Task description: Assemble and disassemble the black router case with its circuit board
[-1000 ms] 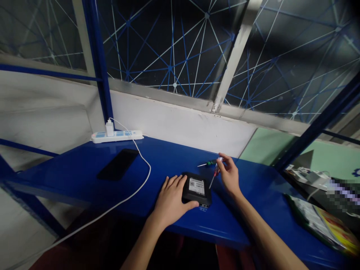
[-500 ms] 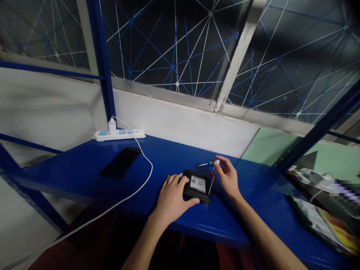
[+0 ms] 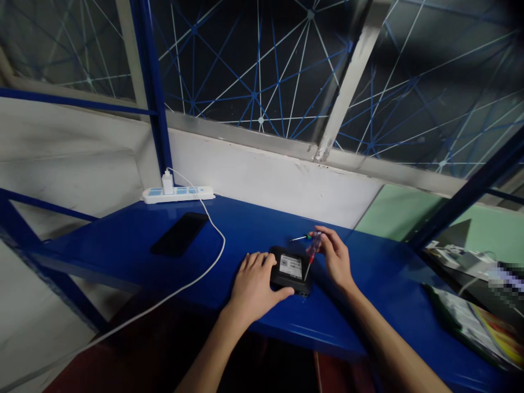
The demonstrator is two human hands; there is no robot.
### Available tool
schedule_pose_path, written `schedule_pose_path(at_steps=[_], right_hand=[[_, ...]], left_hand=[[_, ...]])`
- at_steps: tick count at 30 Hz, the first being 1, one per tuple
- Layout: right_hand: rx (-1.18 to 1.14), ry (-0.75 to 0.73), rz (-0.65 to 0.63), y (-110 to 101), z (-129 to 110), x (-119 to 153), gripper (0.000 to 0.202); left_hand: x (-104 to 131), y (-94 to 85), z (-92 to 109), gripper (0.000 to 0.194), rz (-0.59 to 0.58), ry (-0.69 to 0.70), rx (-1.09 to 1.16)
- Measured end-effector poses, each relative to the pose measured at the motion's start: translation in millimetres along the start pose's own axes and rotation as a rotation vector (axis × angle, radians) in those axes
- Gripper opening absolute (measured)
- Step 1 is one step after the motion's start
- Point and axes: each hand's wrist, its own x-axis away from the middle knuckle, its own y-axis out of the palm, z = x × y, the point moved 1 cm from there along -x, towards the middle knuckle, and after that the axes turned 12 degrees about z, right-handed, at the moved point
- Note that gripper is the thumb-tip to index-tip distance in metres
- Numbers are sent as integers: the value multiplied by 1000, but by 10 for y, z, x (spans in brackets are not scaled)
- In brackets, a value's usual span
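Observation:
A small black box-shaped device point(image 3: 281, 280) with a white printed label point(image 3: 291, 266) lies on the blue table. My left hand point(image 3: 256, 284) grips its left side, thumb along the near edge and fingers over the far left corner. In my right hand point(image 3: 334, 256) is a screwdriver point(image 3: 314, 248) with a clear and red handle, pinched between thumb and fingers. It stands tilted, its tip at the device's near right corner. Just behind, a second screwdriver point(image 3: 302, 238) with a green collar lies on the table, its handle partly hidden by my right hand.
A black smartphone point(image 3: 180, 234) lies to the left on the blue table point(image 3: 245, 218). A white cable point(image 3: 204, 270) runs from the charger in the power strip point(image 3: 179, 194) across the table. At the right lies a colourful packet point(image 3: 477, 322). Blue frame posts stand at both sides.
My right hand has shifted its fingers slightly around the screwdriver handle. The tip stays at the same corner of the device. The whole view has moved a little.

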Motion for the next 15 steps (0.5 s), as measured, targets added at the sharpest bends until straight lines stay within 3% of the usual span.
schedule_pose_path(at_steps=[8,15], right_hand=[[106,-55,44,-16,16,-59,40],[57,36,-19,-31,10,-54,46]], left_hand=[[9,-21,-44,41,-49,19,64],[22,40,-98,40,-43,35,60]])
